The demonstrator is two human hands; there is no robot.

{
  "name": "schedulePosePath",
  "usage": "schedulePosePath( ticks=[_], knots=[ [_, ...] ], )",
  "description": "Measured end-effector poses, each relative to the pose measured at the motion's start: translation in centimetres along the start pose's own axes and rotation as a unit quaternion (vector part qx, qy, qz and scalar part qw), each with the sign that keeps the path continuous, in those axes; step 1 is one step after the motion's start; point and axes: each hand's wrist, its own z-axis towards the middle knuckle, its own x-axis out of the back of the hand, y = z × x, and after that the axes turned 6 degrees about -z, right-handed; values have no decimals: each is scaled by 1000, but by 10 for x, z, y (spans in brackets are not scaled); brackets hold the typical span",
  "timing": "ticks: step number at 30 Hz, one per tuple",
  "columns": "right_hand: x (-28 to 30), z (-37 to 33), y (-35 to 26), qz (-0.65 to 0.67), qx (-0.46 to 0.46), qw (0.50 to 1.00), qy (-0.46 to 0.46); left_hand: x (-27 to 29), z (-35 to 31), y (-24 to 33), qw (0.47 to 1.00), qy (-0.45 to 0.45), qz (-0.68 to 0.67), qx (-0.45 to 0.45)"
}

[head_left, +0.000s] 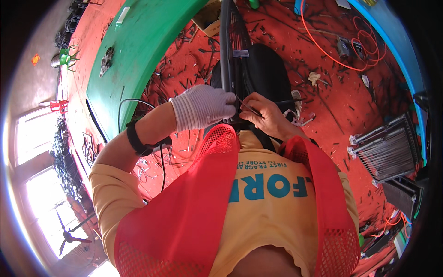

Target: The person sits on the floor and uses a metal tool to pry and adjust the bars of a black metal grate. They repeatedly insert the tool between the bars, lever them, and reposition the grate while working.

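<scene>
A long dark grey bar [225,46] stretches away from my lap, with thin dark strands [237,32] running along its right side. My left hand [203,107], in a white and grey striped glove, is closed around the near part of the bar. Just to its right, my bare right hand [267,113] has thumb and fingers pinched on a thin dark strip [246,105] close to the bar. Where the strip ends is hidden by the fingers. My dark-trousered leg [270,69] lies beyond the hands.
Dark offcuts litter the red floor [332,106]. A green table [138,51] curves along the left, with a dark bundle [106,61] on it. At the right stands a frame strung with strands [385,147]. An orange hose [318,53] loops at far right, and a cardboard box [210,27] sits ahead.
</scene>
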Motion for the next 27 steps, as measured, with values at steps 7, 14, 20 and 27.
schedulePosePath(
  ticks=[7,14,20,27],
  knots=[
    [6,1,3,11,-51,997,-48,-15,-12,3,968,11,-200,153],
    [22,-3,-5,103,-201,963,-144,-47,-28,28,919,233,-233,216],
    [16,-2,-12,93,-195,970,-114,-75,-27,40,886,335,-211,243],
    [4,1,-27,88,-181,976,-81,-85,-28,38,870,369,-255,206]
  ],
)
